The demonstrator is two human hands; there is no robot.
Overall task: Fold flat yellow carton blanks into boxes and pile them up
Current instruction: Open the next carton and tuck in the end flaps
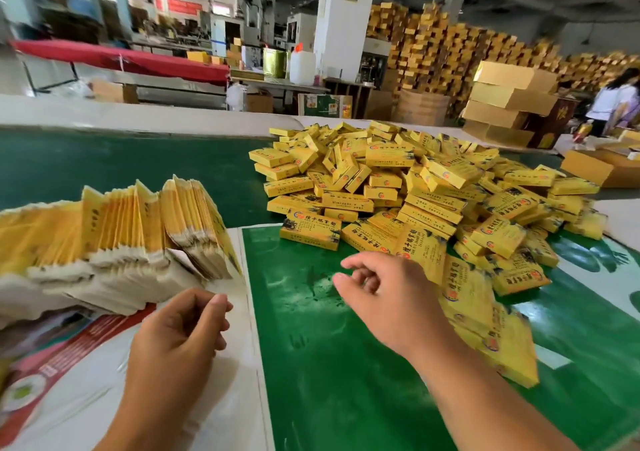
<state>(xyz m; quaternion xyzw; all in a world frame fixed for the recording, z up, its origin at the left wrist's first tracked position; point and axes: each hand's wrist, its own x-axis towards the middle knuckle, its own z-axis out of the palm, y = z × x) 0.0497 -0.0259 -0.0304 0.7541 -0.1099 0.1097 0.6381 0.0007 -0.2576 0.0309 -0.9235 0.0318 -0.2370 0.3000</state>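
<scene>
You're between boxes: both hands empty, left hand point(180, 326) loosely curled, right hand point(384, 298) relaxed beside the pile of folded boxes point(415, 194). Next, pinch one blank off the stack of flat blanks point(121, 229)

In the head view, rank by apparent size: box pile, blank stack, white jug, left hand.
1. Box pile
2. Blank stack
3. Left hand, enlarged by nearness
4. White jug, far off

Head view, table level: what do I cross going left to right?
Stack of flat blanks → left hand → right hand → pile of folded boxes → big open cartons at the far right edge.
</scene>
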